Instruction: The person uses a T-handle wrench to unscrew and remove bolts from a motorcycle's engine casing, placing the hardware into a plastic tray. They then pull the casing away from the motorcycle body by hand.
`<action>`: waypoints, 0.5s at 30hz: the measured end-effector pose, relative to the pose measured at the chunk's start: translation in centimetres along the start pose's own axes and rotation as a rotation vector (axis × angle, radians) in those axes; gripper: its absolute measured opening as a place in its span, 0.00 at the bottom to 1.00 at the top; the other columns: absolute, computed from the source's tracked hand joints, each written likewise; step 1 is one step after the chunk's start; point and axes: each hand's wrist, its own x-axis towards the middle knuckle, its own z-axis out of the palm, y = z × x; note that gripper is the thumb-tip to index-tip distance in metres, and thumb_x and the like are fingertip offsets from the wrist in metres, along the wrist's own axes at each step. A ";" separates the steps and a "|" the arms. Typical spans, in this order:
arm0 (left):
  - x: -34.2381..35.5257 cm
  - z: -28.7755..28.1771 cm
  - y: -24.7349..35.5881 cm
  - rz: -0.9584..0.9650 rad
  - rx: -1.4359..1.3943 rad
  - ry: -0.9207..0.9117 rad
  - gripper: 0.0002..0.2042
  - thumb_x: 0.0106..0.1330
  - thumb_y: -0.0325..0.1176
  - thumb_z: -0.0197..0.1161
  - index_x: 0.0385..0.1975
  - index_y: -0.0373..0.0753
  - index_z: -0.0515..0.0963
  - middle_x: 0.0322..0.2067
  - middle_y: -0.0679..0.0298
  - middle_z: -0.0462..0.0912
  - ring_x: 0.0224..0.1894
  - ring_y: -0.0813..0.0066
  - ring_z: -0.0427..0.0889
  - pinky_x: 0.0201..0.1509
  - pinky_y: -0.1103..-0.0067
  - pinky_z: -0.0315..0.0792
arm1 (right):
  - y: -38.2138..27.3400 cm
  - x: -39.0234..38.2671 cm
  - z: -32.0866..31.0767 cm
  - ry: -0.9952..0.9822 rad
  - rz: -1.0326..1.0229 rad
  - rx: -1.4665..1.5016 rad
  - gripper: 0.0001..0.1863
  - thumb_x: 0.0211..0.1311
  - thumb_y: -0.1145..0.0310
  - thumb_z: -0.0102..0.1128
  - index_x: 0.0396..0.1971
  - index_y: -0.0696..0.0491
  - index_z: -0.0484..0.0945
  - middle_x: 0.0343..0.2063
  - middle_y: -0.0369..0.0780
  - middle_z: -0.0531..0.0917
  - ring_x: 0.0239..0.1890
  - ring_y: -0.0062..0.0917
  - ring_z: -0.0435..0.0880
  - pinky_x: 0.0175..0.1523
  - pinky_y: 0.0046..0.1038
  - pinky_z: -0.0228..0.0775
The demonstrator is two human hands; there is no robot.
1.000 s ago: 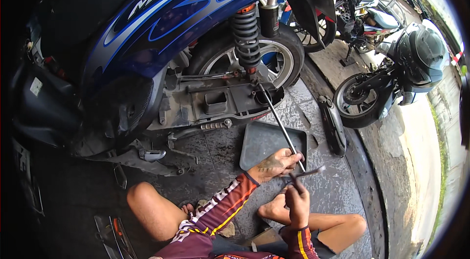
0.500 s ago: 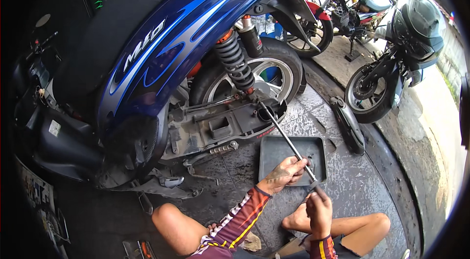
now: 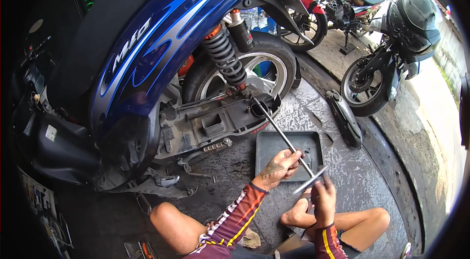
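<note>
Silver T-wrench (image 3: 278,130), one, has its shaft clasped by one left hand (image 3: 279,165), one right hand's (image 3: 324,200) grip unclear.

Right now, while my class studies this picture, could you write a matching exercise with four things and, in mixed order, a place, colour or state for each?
Things
1. T-handle wrench
2. Shallow tray
3. Coil-spring shock absorber
4. Left hand

Descriptions
A. Dark grey, lying on the floor
B. Closed around a metal shaft
C. Silvery, with a crossbar at its near end
D. Dark coils below an orange collar

Pairs: 1-C, 2-A, 3-D, 4-B
</note>
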 end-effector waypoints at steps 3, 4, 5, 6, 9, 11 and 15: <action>0.5 -0.5 -0.1 0.017 0.029 0.014 0.10 0.68 0.42 0.51 0.36 0.41 0.70 0.15 0.79 0.55 0.15 0.91 0.53 0.15 0.89 0.45 | -2.0 -0.6 1.0 0.012 -0.205 0.349 0.33 0.56 0.75 0.51 0.64 0.56 0.55 0.15 0.29 0.64 0.14 0.11 0.57 0.19 0.14 0.49; 0.2 -0.7 -0.4 0.012 0.025 0.032 0.10 0.68 0.42 0.51 0.36 0.41 0.70 0.16 0.79 0.55 0.15 0.91 0.53 0.15 0.89 0.45 | -0.2 -1.0 0.4 -0.153 -0.174 -0.116 0.30 0.57 0.74 0.52 0.62 0.56 0.58 0.15 0.28 0.64 0.15 0.11 0.58 0.20 0.14 0.49; 0.5 -0.4 0.0 0.016 0.033 0.017 0.10 0.68 0.42 0.51 0.36 0.41 0.70 0.16 0.79 0.55 0.15 0.91 0.53 0.15 0.89 0.45 | 1.1 -0.5 -0.1 -0.147 -0.058 -0.178 0.28 0.58 0.71 0.53 0.60 0.57 0.62 0.16 0.28 0.65 0.16 0.11 0.59 0.21 0.13 0.50; 0.6 -0.2 -0.2 0.018 0.030 0.026 0.10 0.68 0.42 0.51 0.36 0.41 0.70 0.16 0.79 0.55 0.15 0.91 0.53 0.15 0.89 0.44 | 2.2 0.0 -0.3 -0.146 0.061 -0.246 0.26 0.58 0.69 0.55 0.58 0.57 0.66 0.16 0.28 0.65 0.17 0.11 0.60 0.22 0.13 0.50; 1.1 -0.4 -0.9 0.003 0.012 0.060 0.10 0.68 0.42 0.52 0.36 0.42 0.71 0.16 0.79 0.55 0.15 0.91 0.52 0.16 0.90 0.44 | -1.2 0.3 1.3 0.343 -0.177 0.536 0.28 0.57 0.75 0.51 0.60 0.58 0.62 0.16 0.27 0.67 0.17 0.09 0.60 0.21 0.13 0.50; 0.5 -1.4 -0.9 0.032 0.031 0.059 0.10 0.68 0.42 0.52 0.36 0.42 0.71 0.15 0.79 0.55 0.15 0.91 0.52 0.15 0.90 0.44 | -1.5 -1.1 1.5 -0.109 -0.160 0.015 0.27 0.56 0.74 0.50 0.58 0.60 0.63 0.17 0.26 0.68 0.16 0.08 0.60 0.19 0.14 0.49; 1.0 -0.4 -0.6 0.036 0.008 0.053 0.11 0.68 0.42 0.51 0.36 0.41 0.70 0.16 0.79 0.55 0.14 0.91 0.52 0.15 0.89 0.43 | 0.1 0.0 0.0 0.396 0.087 0.180 0.15 0.59 0.75 0.47 0.44 0.63 0.75 0.17 0.27 0.67 0.14 0.07 0.59 0.18 0.13 0.49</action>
